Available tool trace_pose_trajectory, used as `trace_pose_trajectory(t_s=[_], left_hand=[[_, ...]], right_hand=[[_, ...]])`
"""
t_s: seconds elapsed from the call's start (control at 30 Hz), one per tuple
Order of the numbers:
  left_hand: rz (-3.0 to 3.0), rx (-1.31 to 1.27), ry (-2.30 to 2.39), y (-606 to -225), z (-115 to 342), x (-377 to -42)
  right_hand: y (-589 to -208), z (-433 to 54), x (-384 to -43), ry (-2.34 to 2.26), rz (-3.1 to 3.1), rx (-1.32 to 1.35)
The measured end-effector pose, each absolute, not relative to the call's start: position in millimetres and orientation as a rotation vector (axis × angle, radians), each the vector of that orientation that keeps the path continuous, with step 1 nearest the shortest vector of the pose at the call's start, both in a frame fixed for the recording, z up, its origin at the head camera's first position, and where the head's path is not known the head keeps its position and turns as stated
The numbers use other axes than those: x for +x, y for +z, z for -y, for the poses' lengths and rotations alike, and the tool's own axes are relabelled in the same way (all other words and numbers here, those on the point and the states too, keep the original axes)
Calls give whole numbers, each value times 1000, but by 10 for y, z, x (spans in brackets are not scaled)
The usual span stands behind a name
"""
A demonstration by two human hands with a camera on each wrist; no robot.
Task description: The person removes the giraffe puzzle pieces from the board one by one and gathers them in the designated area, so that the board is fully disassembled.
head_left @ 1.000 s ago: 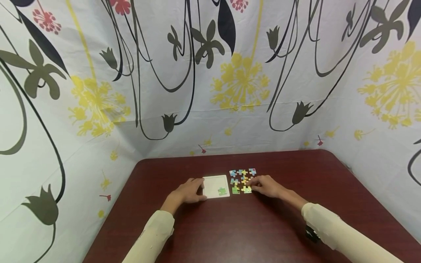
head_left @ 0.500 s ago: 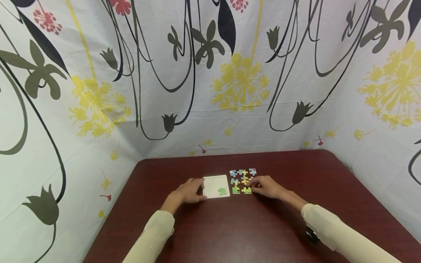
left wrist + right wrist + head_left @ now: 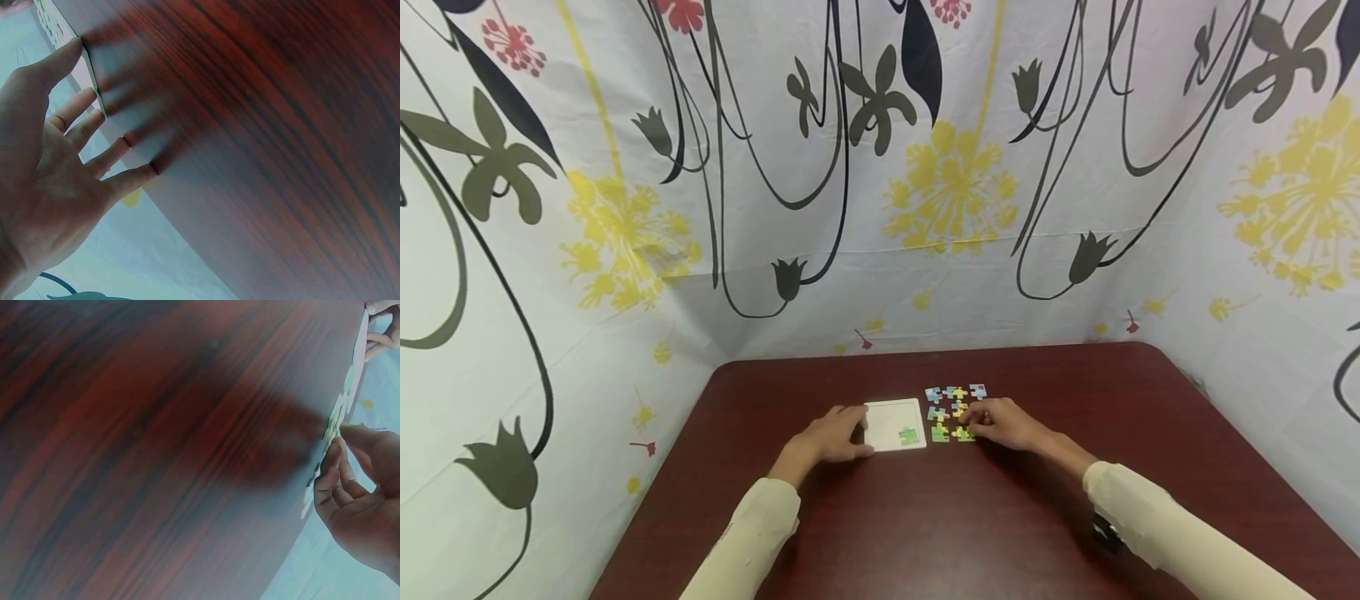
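A white square puzzle tray (image 3: 883,425) lies on the table, with one green puzzle piece (image 3: 908,436) in its near right corner. Along the tray's left side rests my left hand (image 3: 833,435), thumb at the near corner, fingers spread and fairly straight; the left wrist view shows this hand (image 3: 65,147) touching the tray's edge. Right of the tray, loose jigsaw pieces (image 3: 937,414) lie in rows. Over their right side, my right hand (image 3: 1009,423) has curled fingers and pinches a green-and-yellow puzzle piece (image 3: 962,434) by its right side. The hand (image 3: 362,494) partly hides the pieces.
The dark red wooden table (image 3: 917,517) has rounded far corners. A white flowered cloth (image 3: 880,317) hangs behind it and along both sides. A dark object (image 3: 1107,532) shows under the right sleeve.
The puzzle piece at my right fingertips looks greener and flatter than a second ago. Both hands stay nearly in place; the head view has shifted slightly.
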State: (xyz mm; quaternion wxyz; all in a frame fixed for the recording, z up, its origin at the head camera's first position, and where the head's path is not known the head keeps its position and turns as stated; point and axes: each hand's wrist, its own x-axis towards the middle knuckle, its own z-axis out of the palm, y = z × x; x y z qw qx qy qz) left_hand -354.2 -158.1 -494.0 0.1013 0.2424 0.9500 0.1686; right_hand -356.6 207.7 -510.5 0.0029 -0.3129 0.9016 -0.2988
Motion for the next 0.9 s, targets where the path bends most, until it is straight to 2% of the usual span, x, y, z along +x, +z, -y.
trace_pose_trajectory(t_s=[0.9], left_hand=[[-2819,698,480,-4924,1570,-3544]], right_hand=[[-5060,-1489,-3634,-1009,-2731,-1118]])
